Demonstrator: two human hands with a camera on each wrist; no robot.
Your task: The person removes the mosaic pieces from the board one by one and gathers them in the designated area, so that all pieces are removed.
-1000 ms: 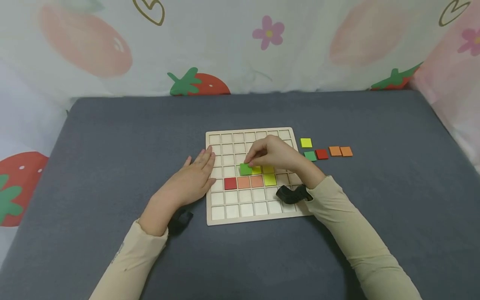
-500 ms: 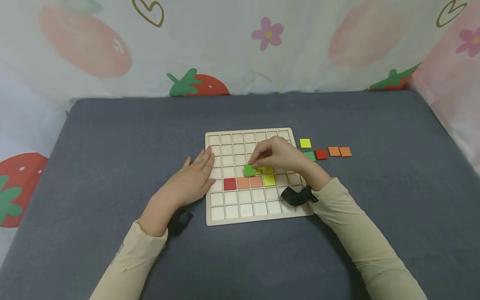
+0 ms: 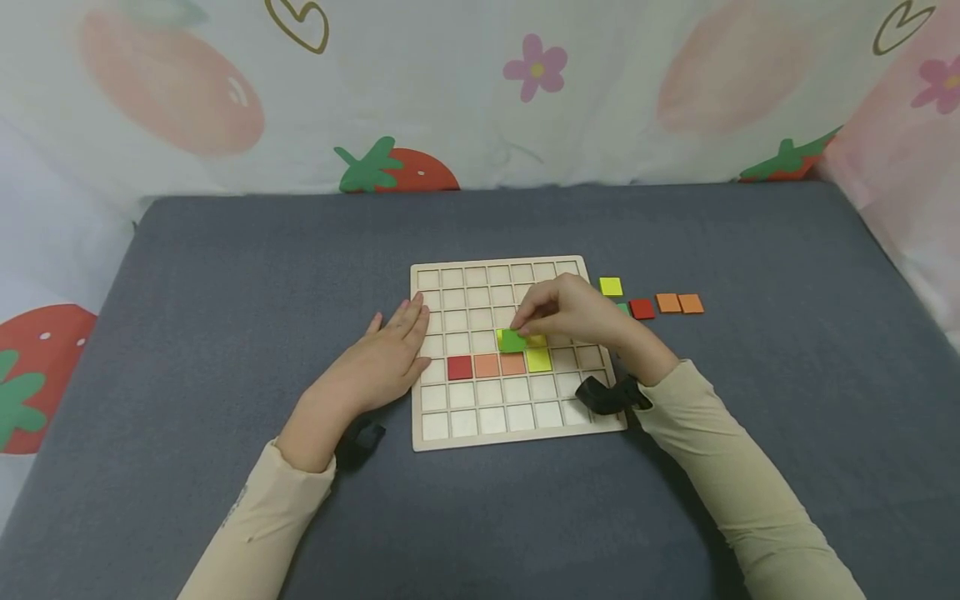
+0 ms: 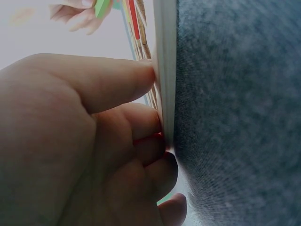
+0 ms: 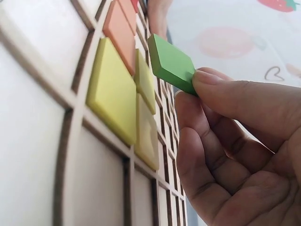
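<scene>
Green square tile (image 3: 513,341), pinched by right hand (image 3: 568,312) above wooden grid board (image 3: 492,418), left hand (image 3: 382,358) outstretched on its left edge, grey worktop (image 3: 262,275) wide around.

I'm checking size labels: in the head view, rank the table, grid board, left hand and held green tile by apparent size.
1. Table
2. Grid board
3. Left hand
4. Green tile

Wooden board (image 3: 489,392), smooth tile (image 5: 171,62), matt cloth (image 3: 480,525)

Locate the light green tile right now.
The light green tile is pinched in the right hand, over the middle of the grid board in the head view, partly hiding a yellow tile.
</scene>
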